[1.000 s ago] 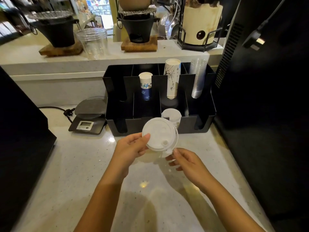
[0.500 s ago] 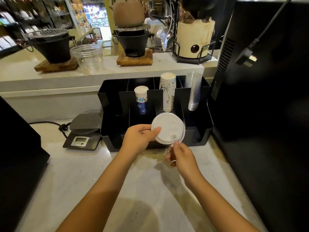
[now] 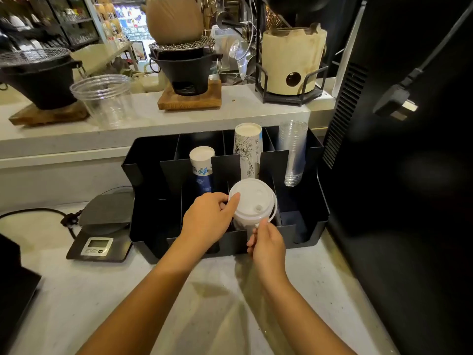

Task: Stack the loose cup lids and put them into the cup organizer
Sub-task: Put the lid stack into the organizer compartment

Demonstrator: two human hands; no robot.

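Note:
A stack of white cup lids [image 3: 252, 201] is held over a front middle compartment of the black cup organizer [image 3: 316, 221]. My left hand [image 3: 208, 217] grips the stack's left rim, thumb on top. My right hand [image 3: 267, 243] pinches its lower right edge from the front. The lower end of the stack reaches down behind the organizer's front wall. Whether it rests on the lids below is hidden.
The organizer's back row holds a short blue-printed paper cup stack [image 3: 202, 162], a taller white paper cup stack [image 3: 248, 147] and clear plastic cups [image 3: 293, 152]. A digital scale [image 3: 102, 231] sits to the left, a black appliance [image 3: 409, 175] to the right.
Both hands carried the lid stack forward from above the counter to the organizer and lowered it into a front compartment. The camera moved closer.

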